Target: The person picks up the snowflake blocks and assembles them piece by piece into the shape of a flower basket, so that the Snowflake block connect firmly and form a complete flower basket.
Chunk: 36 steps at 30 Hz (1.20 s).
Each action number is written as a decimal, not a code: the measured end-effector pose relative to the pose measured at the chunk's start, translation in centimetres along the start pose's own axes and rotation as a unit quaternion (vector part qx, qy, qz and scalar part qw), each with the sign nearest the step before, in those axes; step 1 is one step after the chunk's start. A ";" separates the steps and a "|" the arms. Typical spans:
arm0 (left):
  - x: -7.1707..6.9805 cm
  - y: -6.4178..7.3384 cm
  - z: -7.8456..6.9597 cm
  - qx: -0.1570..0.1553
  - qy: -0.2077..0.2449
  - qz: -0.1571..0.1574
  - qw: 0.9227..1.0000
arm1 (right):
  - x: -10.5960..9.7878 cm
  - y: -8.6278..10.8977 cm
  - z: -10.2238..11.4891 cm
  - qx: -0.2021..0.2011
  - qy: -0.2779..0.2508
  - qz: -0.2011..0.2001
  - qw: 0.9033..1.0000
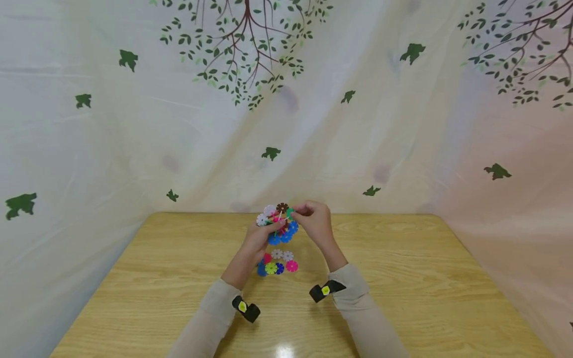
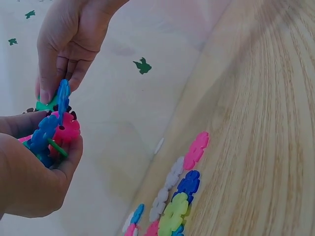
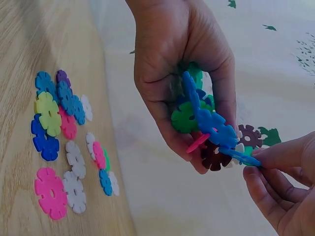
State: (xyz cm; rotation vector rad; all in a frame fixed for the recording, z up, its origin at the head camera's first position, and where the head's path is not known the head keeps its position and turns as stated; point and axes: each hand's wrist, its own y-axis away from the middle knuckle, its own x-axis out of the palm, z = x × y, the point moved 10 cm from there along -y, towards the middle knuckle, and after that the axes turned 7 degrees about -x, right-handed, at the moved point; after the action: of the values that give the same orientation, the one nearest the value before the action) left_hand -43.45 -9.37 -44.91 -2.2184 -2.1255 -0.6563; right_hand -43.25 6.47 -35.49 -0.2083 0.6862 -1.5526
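Observation:
My left hand point(image 1: 256, 239) holds up a cluster of interlocked flower-shaped plastic discs point(image 3: 216, 129), notched around their edges. Blue, green, pink, white and brown discs show in it. In the right wrist view the left fingers curl around the cluster from below and behind, hiding part of it. At its upper right side, my right hand point(image 1: 317, 222) pinches a green disc point(image 2: 47, 104) between thumb and forefinger. That green disc sits right at the cluster's edge, close to a brown disc point(image 1: 282, 208) and a blue disc point(image 1: 293, 227).
Loose discs lie on the wooden table point(image 1: 179, 258) below the hands: a pink disc point(image 3: 50, 193), a yellow disc point(image 3: 48, 113), a dark blue disc point(image 3: 44, 138), white ones and several others. A pale printed cloth point(image 1: 215, 164) hangs behind the table's far edge.

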 end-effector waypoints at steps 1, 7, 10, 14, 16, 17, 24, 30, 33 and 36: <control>0.0 0.1 -0.1 0.000 0.000 0.000 1.000 | -0.1 0.0 0.2 -0.002 -0.003 -0.001 1.000; 0.2 0.5 -0.5 0.004 0.000 -0.004 1.000 | -0.1 0.1 0.7 -0.012 -0.013 -0.003 1.000; 0.2 0.7 -0.6 0.001 -0.005 -0.002 1.000 | -0.1 0.1 0.7 -0.012 -0.012 -0.002 1.000; 0.3 0.5 -0.6 -0.007 -0.021 0.011 1.000 | 0.0 0.1 0.5 -0.005 -0.002 0.010 1.000; 0.2 0.4 -0.5 -0.013 -0.020 0.016 1.000 | 0.2 0.1 0.5 -0.003 0.009 0.026 1.000; 0.2 0.4 -0.5 -0.015 -0.019 0.018 1.000 | 0.4 0.1 0.5 -0.003 0.015 0.035 0.999; -0.3 0.1 -0.5 -0.027 -0.002 0.011 1.000 | 0.6 0.0 1.7 -0.048 0.051 0.071 0.995; -0.5 -0.7 -0.4 -0.023 -0.006 0.003 1.000 | 1.3 1.0 4.3 -0.187 0.112 0.119 0.969; -0.4 -0.9 -0.5 -0.017 -0.011 0.016 1.000 | 2.3 2.1 4.8 -0.253 0.171 0.163 0.938; -0.2 -0.8 -0.5 -0.018 -0.005 0.029 0.999 | 3.0 3.5 4.9 -0.331 0.217 0.189 0.899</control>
State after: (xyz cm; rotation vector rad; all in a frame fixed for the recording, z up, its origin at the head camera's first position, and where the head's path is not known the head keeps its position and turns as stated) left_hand -44.39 -9.61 -44.73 -2.2979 -2.0607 -0.6866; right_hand -38.09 2.28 -34.28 -0.2152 1.5127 -0.9443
